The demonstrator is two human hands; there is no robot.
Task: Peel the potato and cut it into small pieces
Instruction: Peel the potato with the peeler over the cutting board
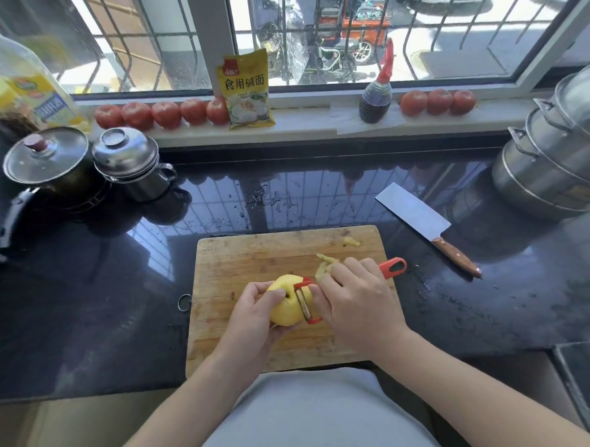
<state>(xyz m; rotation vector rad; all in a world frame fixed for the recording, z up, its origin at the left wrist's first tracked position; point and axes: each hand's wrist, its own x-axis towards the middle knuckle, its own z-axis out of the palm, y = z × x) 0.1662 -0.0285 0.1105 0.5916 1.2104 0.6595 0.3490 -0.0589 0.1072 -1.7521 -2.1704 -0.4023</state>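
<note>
A yellow, mostly peeled potato [286, 303] is held over the wooden cutting board [249, 255] by my left hand [253, 317], whose fingers curl round its left side. My right hand [354, 300] grips a red-handled peeler [392, 267]; its blade lies against the potato's right side. Strips of peel [324, 262] lie on the board just beyond my right hand. A cleaver with a wooden handle [421, 219] rests on the dark counter to the right of the board.
Two lidded pots [88, 162] stand at the left and a stacked steel steamer [557, 145] at the right. Tomatoes [163, 113], a yellow packet [246, 91] and a sauce bottle [376, 95] line the windowsill. An oil bottle [30, 90] stands far left.
</note>
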